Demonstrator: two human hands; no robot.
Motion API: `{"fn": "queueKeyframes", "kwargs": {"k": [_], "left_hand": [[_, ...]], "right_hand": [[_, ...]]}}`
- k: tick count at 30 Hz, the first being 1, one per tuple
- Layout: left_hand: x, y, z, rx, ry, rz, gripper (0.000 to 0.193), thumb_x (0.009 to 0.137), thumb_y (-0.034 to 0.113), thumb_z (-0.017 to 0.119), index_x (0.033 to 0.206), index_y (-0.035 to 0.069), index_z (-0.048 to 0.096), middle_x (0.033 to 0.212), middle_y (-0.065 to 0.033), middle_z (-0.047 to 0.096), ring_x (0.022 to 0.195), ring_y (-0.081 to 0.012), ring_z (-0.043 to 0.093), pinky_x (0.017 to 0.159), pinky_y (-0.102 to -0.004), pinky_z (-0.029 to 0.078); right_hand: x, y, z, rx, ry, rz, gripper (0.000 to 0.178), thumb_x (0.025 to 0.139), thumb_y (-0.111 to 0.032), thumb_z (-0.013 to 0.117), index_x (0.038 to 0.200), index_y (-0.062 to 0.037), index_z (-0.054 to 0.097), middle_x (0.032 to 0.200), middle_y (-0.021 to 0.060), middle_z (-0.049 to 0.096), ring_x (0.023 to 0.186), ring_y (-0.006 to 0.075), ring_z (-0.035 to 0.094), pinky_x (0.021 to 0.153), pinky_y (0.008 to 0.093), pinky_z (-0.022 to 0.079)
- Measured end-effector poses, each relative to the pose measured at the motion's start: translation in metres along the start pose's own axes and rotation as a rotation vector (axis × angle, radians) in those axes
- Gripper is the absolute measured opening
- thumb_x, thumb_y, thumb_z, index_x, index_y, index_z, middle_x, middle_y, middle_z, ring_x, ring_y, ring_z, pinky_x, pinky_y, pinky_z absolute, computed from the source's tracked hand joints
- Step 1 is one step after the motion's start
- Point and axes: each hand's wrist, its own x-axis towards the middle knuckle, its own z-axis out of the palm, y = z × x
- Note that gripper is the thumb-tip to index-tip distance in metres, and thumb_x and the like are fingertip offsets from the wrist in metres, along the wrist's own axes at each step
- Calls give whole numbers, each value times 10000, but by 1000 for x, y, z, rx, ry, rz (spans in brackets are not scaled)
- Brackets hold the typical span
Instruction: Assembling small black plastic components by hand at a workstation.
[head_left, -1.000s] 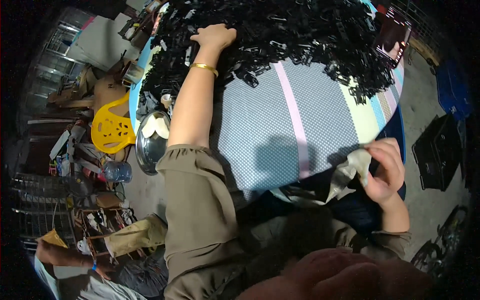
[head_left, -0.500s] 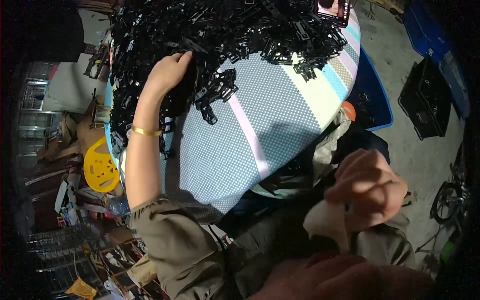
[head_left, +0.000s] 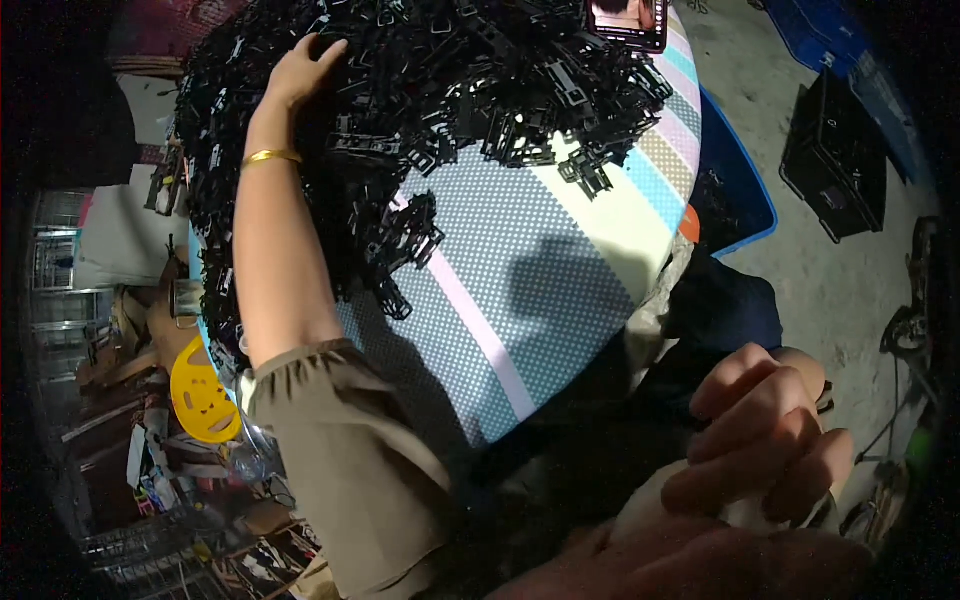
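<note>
A wide heap of small black plastic frame-like parts (head_left: 400, 110) covers the far and left side of a table with a patterned cloth (head_left: 530, 240). My left hand (head_left: 300, 72), with a gold bangle on the wrist, reaches into the heap at the far left. Its thumb and forefinger are spread apart; the other fingers are hard to see among the dark parts. Close to the camera at the lower right, my right hand (head_left: 760, 435) is raised with its fingers curled round a soft whitish piece (head_left: 645, 500), perhaps cloth or tissue. Much of that piece is hidden.
A phone (head_left: 628, 20) stands at the far edge of the table. To the right are a blue bin (head_left: 765, 215) and a black crate (head_left: 835, 155) on the concrete floor. A yellow plastic seat-like piece (head_left: 200, 395) and scattered clutter lie at the left.
My left hand has moved farther out and left over the heap. My right hand has come lower and slightly right, still with the whitish piece. The view has shifted a little.
</note>
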Motion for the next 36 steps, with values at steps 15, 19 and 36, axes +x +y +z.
{"fn": "queueKeyframes", "kwargs": {"k": [15,19,36], "left_hand": [[-57,24,-1,-48,78,22,478,814,477,503,1089,96,590,993,-179,611,948,-334,572,834,-366,446],[-79,23,-4,-188,77,23,478,838,411,526,1131,34,550,1078,-173,588,1026,-290,553,873,-320,409],[-266,105,-29,-36,149,173,553,798,410,541,1229,77,445,1324,-234,311,1249,-406,233,958,-633,172]], "right_hand": [[13,26,-6,254,-201,-121,240,797,-160,632,921,-136,428,701,44,651,789,173,502,677,311,382],[12,26,-4,362,-86,-76,198,773,-103,628,875,-86,459,738,116,636,760,227,538,637,337,421],[7,48,9,-222,-23,461,160,932,-105,352,888,-3,466,657,29,476,548,76,405,567,216,362]]}}
